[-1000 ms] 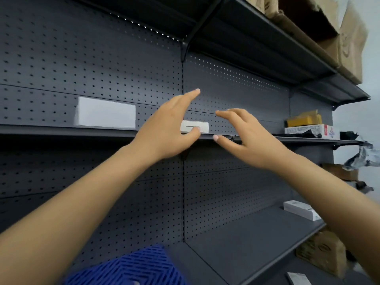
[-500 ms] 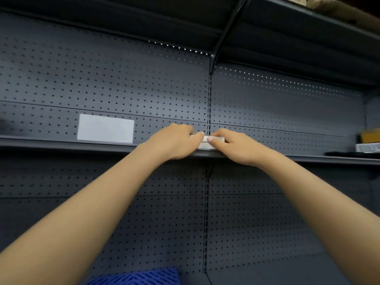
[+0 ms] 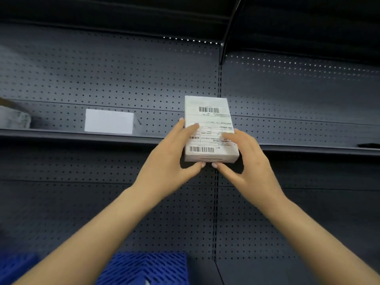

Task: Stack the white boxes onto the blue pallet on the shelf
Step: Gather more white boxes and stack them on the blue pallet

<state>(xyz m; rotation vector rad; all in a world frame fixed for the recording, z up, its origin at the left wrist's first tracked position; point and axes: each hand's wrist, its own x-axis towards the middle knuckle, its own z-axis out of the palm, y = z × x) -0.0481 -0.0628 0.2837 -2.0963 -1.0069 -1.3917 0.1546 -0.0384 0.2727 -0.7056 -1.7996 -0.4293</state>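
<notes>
Your left hand (image 3: 170, 161) and right hand (image 3: 250, 165) together hold one white box (image 3: 209, 128) in the air in front of the dark shelving unit.

**Grip**
- Left hand: the fingers are curled over the left edge of the box and onto its labelled face. The thumb presses up against the near end from below.
- Right hand: the fingers lie curled over the right part of the labelled face. The thumb meets the near end from below, just beside your left thumb.
- Both hands are clamped on the box, and the two thumb tips are near each other.

**Position of the box**
- The box is clear of every surface and crosses the front edge of the middle shelf (image 3: 82, 135).
- It sits in line with the vertical seam (image 3: 218, 202) between the two perforated back panels (image 3: 102, 79).
- Its broad face is turned towards you and carries a printed label with two barcodes. The near end shows a narrow slot.
- The blue pallet (image 3: 148, 268) lies low in the view, below your forearms and well apart from the box.

**Other items**
- A second white box (image 3: 109, 121) stands on the middle shelf, to the left of your hands and apart from them.
- A grey, blurred object (image 3: 14, 118) sits at the far left of that shelf. You cannot tell what it is.
</notes>
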